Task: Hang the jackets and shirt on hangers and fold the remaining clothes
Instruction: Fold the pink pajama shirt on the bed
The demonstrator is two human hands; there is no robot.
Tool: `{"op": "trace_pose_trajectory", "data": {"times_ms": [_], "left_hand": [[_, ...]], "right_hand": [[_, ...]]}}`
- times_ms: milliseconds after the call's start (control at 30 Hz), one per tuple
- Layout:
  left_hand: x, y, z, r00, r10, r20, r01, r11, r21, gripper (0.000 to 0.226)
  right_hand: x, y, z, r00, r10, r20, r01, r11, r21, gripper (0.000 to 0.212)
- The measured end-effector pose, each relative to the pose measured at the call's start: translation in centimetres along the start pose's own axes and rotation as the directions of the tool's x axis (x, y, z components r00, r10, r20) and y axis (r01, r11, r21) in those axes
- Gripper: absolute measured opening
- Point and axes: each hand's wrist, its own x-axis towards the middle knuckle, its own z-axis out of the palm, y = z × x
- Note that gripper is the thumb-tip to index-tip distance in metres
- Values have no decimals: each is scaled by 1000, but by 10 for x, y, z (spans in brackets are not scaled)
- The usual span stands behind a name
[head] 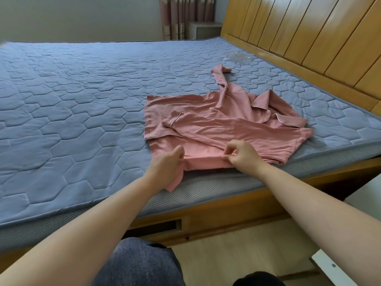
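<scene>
A pink pyjama top (216, 122) with white piping lies spread on the blue quilted mattress (72, 110), near the bed's near edge. One sleeve trails toward the headboard; the other lies folded across the body. My left hand (167, 164) pinches the near hem at its left corner. My right hand (241, 153) pinches the same hem further right. The hem is lifted slightly off the mattress between the two hands, and a corner of fabric hangs over the bed's side below my left hand.
A wooden headboard (309, 38) rises on the right. A crumpled clear plastic bag (237, 56) lies near it. A nightstand (204, 29) and curtains (185, 15) stand beyond the bed. White furniture (350, 263) sits at lower right on the wooden floor.
</scene>
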Motion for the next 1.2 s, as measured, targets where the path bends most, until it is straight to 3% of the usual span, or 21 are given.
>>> {"op": "trace_pose_trajectory", "data": {"times_ms": [67, 133, 200, 267, 367, 433, 533, 600, 733, 800, 833, 867, 933, 1000, 1067, 1133, 1200], "left_hand": [[6, 1, -3, 995, 46, -86, -40, 997, 70, 16], [13, 0, -7, 996, 50, -74, -40, 990, 135, 20], [21, -1, -20, 997, 22, 79, -33, 990, 140, 40], [27, -5, -29, 964, 140, 226, -197, 947, 254, 50], [34, -3, -38, 892, 243, 382, -394, 832, 390, 27], [33, -1, -43, 874, 344, 343, -472, 770, 430, 17], [29, -3, -43, 894, 404, 195, -449, 789, 419, 36], [25, -7, -36, 900, 392, 193, -437, 812, 386, 40], [22, -17, -24, 900, 380, 215, -436, 813, 386, 42], [22, -19, -25, 891, 406, 201, -453, 794, 405, 42], [23, -19, -26, 879, 422, 220, -476, 775, 417, 43], [23, -16, -27, 858, 445, 257, -514, 738, 437, 42], [21, -10, -26, 795, 430, 428, -599, 667, 442, 33], [15, -6, -22, 709, 224, 668, -588, 711, 386, 18], [11, 0, -21, 640, 37, 768, -433, 843, 320, 10], [9, 5, -17, 696, 18, 718, -288, 922, 257, 12], [14, 10, -13, 772, 64, 632, -276, 930, 242, 20]], "right_hand": [[5, -4, -4, 999, 4, -33, -3, 1000, 30, 16], [9, -7, -8, 999, 4, -41, -3, 1000, 27, 16], [13, -8, -15, 999, -2, -45, 2, 1000, 8, 17], [17, -8, -22, 999, -11, -34, 10, 1000, -15, 16], [18, -10, -24, 999, -42, -7, 41, 995, -88, 16], [16, -10, -17, 998, -60, -18, 56, 987, -151, 14], [12, -6, -2, 995, -85, -53, 68, 962, -265, 10], [13, -3, 2, 994, -102, -48, 81, 945, -316, 17], [16, -2, -4, 983, -103, 150, 151, 922, -355, 39], [16, 2, -3, 956, -192, 222, 278, 833, -478, 35], [16, 6, -1, 924, -323, 203, 380, 741, -554, 27], [14, 9, 2, 873, -463, 153, 451, 648, -613, 20], [6, 8, 3, 803, -561, 200, 524, 506, -685, 18], [-2, 13, 13, 801, -451, 394, 581, 428, -692, 19], [-10, 13, 15, 850, -93, 519, 470, 580, -665, 20], [-6, 6, 5, 830, 126, 543, 255, 780, -571, 16], [4, 3, 1, 837, 120, 534, 198, 843, -501, 12]]}}
